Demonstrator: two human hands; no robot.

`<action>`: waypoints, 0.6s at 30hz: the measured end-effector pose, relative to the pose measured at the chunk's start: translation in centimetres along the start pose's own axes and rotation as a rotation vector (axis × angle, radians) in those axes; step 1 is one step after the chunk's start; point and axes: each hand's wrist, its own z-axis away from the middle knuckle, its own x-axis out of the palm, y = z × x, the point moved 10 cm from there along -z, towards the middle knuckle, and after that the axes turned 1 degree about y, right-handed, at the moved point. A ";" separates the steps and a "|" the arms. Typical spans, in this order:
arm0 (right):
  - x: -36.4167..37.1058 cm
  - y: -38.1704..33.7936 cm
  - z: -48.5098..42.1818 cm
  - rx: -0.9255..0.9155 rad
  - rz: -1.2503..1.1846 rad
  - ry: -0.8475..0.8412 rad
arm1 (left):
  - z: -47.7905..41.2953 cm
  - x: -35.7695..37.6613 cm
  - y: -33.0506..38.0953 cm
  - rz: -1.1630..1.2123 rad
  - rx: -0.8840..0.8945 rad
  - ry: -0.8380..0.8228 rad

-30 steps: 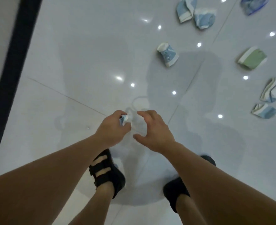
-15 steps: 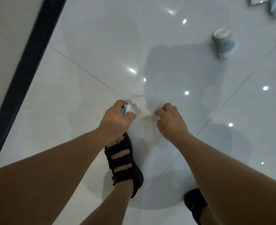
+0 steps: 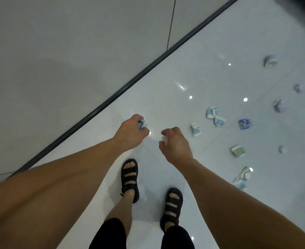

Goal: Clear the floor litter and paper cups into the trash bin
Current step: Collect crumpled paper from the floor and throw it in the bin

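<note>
At frame right lie crushed blue and green paper cups [image 3: 195, 129]. Your left hand [image 3: 132, 132] grips a blue scrap [image 3: 142, 124]; your right hand [image 3: 176, 145] pinches a white scrap [image 3: 164, 139].

Nothing here can be read: no word, number or brand. The crumpled blue-and-white paper cups [image 3: 195, 129] scattered over the glossy white tiled floor [image 3: 166, 97] to the right carry printed patterns, but they are too small and blurred to make out any lettering. The flattened green-and-white paper cup [image 3: 238, 151] nearer on the right shows only bands of colour. The crushed blue-and-white paper scrap [image 3: 141, 124] gripped in the left hand [image 3: 130, 133] is too crumpled to read, and the small white scrap [image 3: 164, 139] held in the right hand [image 3: 175, 144] is too small to tell.
</note>
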 end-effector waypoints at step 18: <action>-7.8 -37.4 27.7 -0.663 0.260 -0.159 | 43.8 -27.0 -8.1 0.314 -0.249 0.633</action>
